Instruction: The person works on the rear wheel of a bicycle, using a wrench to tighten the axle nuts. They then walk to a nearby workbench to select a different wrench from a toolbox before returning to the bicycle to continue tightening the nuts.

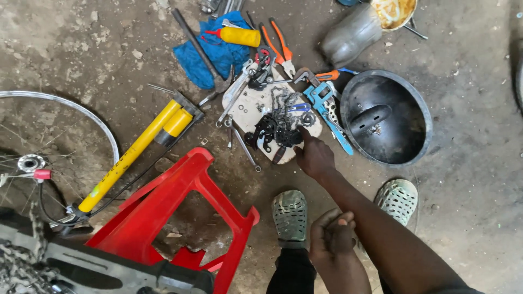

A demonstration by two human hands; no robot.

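Now | right hand grip open, fingertip touching black chain parts on board | left hand fisted, empty.

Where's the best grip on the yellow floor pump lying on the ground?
Take the yellow floor pump around its long bare barrel, mid-length, coming from above. It lies flat and diagonal, and that stretch is clear. The upper end is crowded by the spanners, while the lower end runs into the hose and the wheel. The hands are elsewhere: the right hand reaches the chain parts.
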